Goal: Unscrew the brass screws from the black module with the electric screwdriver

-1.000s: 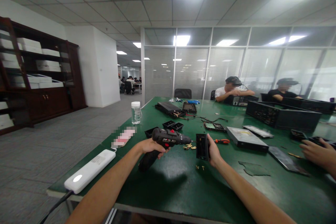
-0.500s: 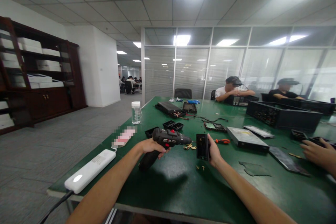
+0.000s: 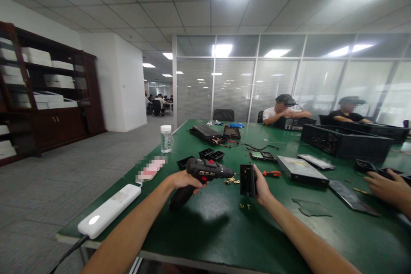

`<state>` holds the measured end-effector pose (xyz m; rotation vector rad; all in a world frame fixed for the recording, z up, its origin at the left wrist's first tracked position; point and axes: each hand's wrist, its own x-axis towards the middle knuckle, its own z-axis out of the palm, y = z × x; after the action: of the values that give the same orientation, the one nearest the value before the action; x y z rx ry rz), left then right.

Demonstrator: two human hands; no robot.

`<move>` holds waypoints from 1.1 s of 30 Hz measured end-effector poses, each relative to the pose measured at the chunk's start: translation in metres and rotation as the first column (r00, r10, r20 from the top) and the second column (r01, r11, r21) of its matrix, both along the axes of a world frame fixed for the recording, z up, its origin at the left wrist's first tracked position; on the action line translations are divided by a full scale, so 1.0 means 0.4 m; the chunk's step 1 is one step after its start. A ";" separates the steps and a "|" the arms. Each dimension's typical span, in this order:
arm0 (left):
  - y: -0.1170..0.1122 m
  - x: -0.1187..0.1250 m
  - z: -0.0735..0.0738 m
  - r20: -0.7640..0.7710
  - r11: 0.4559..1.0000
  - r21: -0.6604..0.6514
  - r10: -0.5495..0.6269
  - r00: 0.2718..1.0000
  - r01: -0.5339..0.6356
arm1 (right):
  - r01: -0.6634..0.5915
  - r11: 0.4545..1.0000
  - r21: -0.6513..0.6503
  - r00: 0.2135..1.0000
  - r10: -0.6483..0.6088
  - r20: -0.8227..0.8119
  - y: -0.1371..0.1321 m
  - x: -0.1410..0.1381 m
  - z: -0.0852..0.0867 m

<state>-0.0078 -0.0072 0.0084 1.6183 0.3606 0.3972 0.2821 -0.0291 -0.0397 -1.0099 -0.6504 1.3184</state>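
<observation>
My left hand (image 3: 188,181) is closed round the grip of a black cordless drill (image 3: 208,168) with red markings. The drill's bit points right, its tip at or close to the side of a small black plastic box (image 3: 247,181). That box stands on end in my right hand (image 3: 262,186), whose fingers wrap its right side and back; its hollow face is turned toward me. Both are held above the green table (image 3: 192,239). Small brass-coloured pieces (image 3: 231,180) lie behind the drill tip, and a few screws (image 3: 245,206) lie below the box.
Behind my hands are several black plastic trays (image 3: 212,154), an orange-handled screwdriver (image 3: 271,174) and a silver drive (image 3: 302,171). A white power strip (image 3: 109,210) and a water bottle (image 3: 166,138) stand at left. Another person's hand (image 3: 385,186) works at right. Two people sit behind computer cases (image 3: 345,141).
Almost nothing differs. Drill and box stay in the same hands, in nearly the same position; the whole view has shifted very slightly.
</observation>
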 end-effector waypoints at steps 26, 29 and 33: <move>0.002 0.000 -0.003 0.000 1.000 -0.019 0.016 1.000 -0.016 | 0.002 1.000 0.014 1.000 -0.002 -0.007 0.002 0.001 -0.005; -0.001 0.002 -0.001 0.002 1.000 -0.012 0.017 1.000 -0.017 | 0.008 1.000 0.005 1.000 -0.008 -0.002 0.002 0.000 -0.006; -0.001 0.001 -0.001 -0.005 1.000 -0.015 0.016 1.000 -0.016 | -0.007 1.000 0.005 1.000 0.007 -0.005 -0.002 -0.003 -0.002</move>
<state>-0.0072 -0.0074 0.0082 1.6024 0.3802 0.4018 0.2811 -0.0298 -0.0404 -1.0006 -0.6540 1.3243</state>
